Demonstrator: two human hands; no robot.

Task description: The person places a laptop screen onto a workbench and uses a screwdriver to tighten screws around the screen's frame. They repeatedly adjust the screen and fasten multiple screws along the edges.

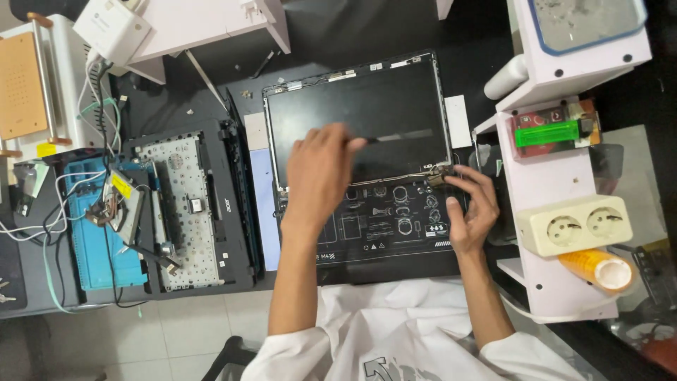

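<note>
The person works on a laptop screen panel [356, 116] that lies flat on a dark work mat [384, 226], in the middle of the bench. The left hand [317, 173] is closed around a thin dark tool [368, 140], and its tip rests on the glass of the panel. The right hand [471, 208] pinches the metal hinge [437, 174] at the lower right corner of the panel with its fingertips. The panel is already apart from the laptop base [190, 204], which sits to the left with its keyboard side open and parts exposed. The hinge seems still attached, so the panel is probably only partly taken apart.
</note>
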